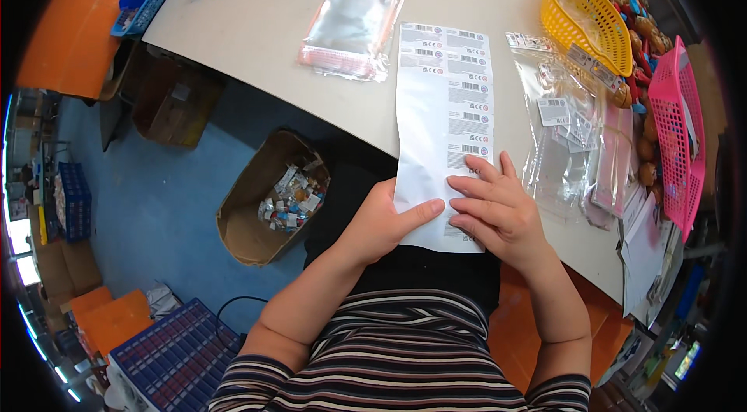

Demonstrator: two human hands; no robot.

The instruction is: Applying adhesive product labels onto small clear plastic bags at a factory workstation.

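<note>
A long white sheet of printed labels [424, 124] lies over the table's near edge and hangs toward my lap. Its lower left part is bare, while labels still fill the right column and the top rows. My left hand [385, 221] grips the sheet's left edge, thumb on top and the other fingers hidden beneath. Over the lower right labels, my right hand [498, 210] rests with its fingers stretched and apart, fingertips touching the sheet. Right of the sheet are clear plastic bags [545, 155] with small labels on them.
A stack of clear bags [358, 15] lies farther back. On the right stand a yellow basket [556, 19] and a pink basket [671, 128], near several brown-headed toys [650, 31]. A blue basket [159, 0] sits far left. Below is an open carton [237, 217] of small packed items.
</note>
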